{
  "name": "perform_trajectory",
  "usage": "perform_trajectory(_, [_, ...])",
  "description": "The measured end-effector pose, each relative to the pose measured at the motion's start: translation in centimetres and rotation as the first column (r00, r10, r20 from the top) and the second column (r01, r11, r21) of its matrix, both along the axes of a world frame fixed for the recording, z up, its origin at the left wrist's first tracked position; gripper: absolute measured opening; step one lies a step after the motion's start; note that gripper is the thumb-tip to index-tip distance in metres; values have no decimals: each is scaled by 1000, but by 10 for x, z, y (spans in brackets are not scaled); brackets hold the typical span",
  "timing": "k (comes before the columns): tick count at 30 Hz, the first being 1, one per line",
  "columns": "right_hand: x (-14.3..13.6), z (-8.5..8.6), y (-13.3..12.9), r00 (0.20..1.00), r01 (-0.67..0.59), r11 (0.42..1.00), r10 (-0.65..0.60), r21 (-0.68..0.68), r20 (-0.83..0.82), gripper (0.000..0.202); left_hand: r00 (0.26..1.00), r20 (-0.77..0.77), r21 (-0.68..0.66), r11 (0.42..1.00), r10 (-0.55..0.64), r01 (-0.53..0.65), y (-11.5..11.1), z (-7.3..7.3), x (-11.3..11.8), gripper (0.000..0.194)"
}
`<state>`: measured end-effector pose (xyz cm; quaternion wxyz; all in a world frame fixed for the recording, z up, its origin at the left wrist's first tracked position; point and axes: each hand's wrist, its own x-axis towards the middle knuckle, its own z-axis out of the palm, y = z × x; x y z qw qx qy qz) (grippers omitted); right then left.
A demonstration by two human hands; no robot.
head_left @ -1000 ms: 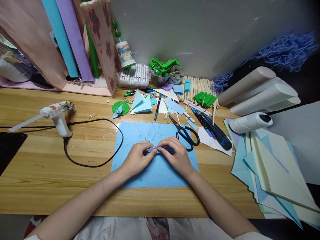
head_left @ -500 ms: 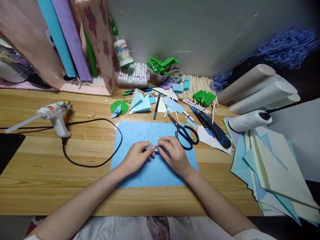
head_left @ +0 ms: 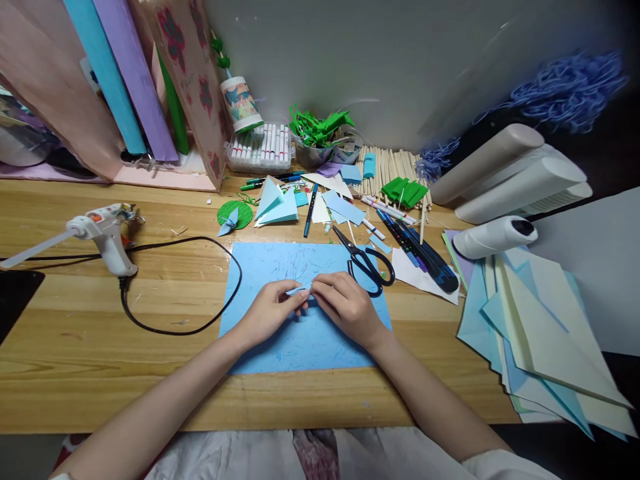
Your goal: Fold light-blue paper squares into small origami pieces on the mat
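Above a blue sheet (head_left: 300, 347) on the wooden table, my left hand (head_left: 273, 310) pinches a small blue paper piece (head_left: 297, 291) between thumb and fingers. My right hand (head_left: 347, 307) is closed at the right end of that piece, its fingertips pressed together close to the left thumb. Fingers cover much of the piece, so its full shape is hidden. Black-handled scissors (head_left: 373, 270) lie on the sheet's upper right corner, just beyond my right hand. A folded blue paper bird (head_left: 229, 223) rests on a green disc (head_left: 243, 215) behind the sheet.
At the left are a white glue gun (head_left: 110, 243) and its looping black cable (head_left: 165, 332). Pens, paper scraps and a marker box (head_left: 260, 150) line the back. To the right lie a utility knife (head_left: 440, 270), a white roll (head_left: 493, 238) and stacked paper (head_left: 555, 320).
The view has shifted slightly, moving the surroundings a little to the left. Both hands remain together, and the blue piece between them shows at a slightly different angle.
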<state>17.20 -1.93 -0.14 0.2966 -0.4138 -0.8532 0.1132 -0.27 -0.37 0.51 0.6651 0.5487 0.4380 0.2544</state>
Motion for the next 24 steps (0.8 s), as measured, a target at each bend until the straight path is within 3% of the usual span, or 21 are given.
perform_trajectory(5, [1, 0, 1, 996, -4, 999, 0, -46, -91, 16, 999, -42, 42, 999, 34, -32, 0, 0, 1, 30])
perform_trajectory(8, [0, 0, 1, 961, 57, 984, -101, -171, -259, 11, 992, -104, 141, 988, 72, -57, -2, 2, 2, 29])
perform_trajectory(11, [0, -2, 2, 862, 105, 919, -274, -379, -427, 9, 976, -188, 360, 932, 107, -32, -6, 5, 2, 26])
perform_trajectory(15, [1, -7, 6, 768, -38, 774, -382, -632, -514, 13, 965, -224, 512, 859, 133, 0, -8, 6, 1, 21])
perform_trajectory(19, [2, -8, 8, 732, -159, 684, -402, -712, -550, 12, 972, -199, 576, 817, 122, 15, -8, 4, 0, 17])
perform_trajectory(24, [2, -7, 8, 729, -172, 667, -410, -725, -549, 9, 976, -192, 589, 807, 99, 34, -8, 4, 0, 17])
